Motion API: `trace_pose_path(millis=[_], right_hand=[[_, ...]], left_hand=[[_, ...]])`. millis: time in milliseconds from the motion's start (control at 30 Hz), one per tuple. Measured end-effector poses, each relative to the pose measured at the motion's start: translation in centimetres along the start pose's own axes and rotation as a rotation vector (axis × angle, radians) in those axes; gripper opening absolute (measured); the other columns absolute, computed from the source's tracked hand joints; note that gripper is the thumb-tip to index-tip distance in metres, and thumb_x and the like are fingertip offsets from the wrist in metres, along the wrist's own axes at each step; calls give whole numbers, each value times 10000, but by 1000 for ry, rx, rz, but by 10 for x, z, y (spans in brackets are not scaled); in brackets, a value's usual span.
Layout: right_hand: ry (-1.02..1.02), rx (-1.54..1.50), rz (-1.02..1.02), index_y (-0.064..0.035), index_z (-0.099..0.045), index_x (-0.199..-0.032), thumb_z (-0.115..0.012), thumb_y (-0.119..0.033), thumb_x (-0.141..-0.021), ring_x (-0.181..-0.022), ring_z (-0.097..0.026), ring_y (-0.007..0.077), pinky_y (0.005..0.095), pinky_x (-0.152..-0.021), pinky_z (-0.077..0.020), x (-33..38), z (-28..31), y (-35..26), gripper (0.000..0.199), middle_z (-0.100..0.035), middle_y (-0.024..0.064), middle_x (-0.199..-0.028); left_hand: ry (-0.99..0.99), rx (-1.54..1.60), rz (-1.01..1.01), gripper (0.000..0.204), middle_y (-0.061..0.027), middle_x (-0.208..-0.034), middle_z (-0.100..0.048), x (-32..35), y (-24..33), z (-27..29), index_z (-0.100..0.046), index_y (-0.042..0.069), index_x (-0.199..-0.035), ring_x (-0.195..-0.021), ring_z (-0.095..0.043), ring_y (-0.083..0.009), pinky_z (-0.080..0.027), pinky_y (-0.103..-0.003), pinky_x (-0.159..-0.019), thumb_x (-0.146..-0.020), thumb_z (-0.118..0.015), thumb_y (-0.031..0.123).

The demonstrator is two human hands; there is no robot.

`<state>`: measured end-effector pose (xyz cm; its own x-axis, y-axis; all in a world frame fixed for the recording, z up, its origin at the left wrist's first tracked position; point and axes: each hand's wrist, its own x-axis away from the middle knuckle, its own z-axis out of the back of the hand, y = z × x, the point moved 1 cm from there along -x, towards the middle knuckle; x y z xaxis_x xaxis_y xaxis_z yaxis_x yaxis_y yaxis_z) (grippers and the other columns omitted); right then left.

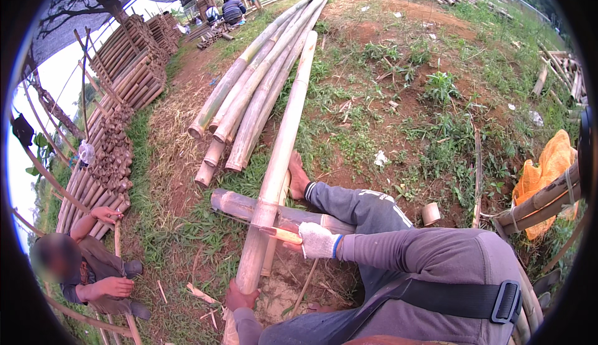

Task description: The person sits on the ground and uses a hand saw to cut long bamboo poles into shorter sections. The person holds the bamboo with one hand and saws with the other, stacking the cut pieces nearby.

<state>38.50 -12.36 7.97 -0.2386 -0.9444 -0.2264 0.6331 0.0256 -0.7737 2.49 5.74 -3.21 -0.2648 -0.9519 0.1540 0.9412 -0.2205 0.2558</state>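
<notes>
A long pale bamboo pole runs away from me, lying across a thicker, darker bamboo piece. My left hand, bare, is closed around the pole's near part. In a white glove with a blue cuff, my right hand grips a tool with an orange handle. The tool's far end meets the pole just past the crosspiece; whether it is a knife or a saw cannot be made out. My bare foot is beside the pole, beyond the crosspiece.
Several long bamboo poles lie ahead on grass and soil. At the left another person sits holding a stick, near stacked bamboo. An orange sack and tied poles stand right, with a short bamboo ring nearer me.
</notes>
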Motion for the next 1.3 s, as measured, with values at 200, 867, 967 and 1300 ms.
trace_pose_path(millis=[200, 867, 967, 1300], right_hand=[[79, 10, 72, -58, -641, -1453, -714, -444, -1034, -870, -730, 422, 471, -752, -578, 1, -4, 9, 574, -739, 227, -966], [209, -14, 247, -88, -615, -1496, -697, -497, -1039, -694, -708, 440, 504, -614, -559, -3, -16, 23, 619, -712, 238, -785], [110, 44, 123, -90, -619, -1492, -704, -476, -1038, -750, -727, 438, 500, -651, -574, -1, -13, 18, 602, -740, 235, -858], [119, -69, 146, -48, -623, -1463, -737, -402, -1032, -937, -757, 419, 470, -790, -601, -1, -11, 20, 569, -774, 233, -1089]], left_hand=[[-8, -2, -7, 1150, -226, -1375, -663, 1, 7, 1, -479, 211, -1565, -1273, -663, -439, -517, -578, -1083, -589, -1015, 499], [-10, -27, 9, 1157, -219, -1357, -669, 1, 9, 3, -478, 222, -1567, -1282, -655, -437, -501, -602, -1080, -583, -1020, 498], [26, -35, 2, 1155, -216, -1355, -670, 3, 6, 2, -480, 217, -1568, -1280, -655, -437, -503, -589, -1084, -586, -1022, 491], [-8, -13, 4, 1144, -223, -1368, -672, 3, 17, 9, -491, 187, -1567, -1284, -661, -426, -516, -560, -1093, -603, -1023, 497]])
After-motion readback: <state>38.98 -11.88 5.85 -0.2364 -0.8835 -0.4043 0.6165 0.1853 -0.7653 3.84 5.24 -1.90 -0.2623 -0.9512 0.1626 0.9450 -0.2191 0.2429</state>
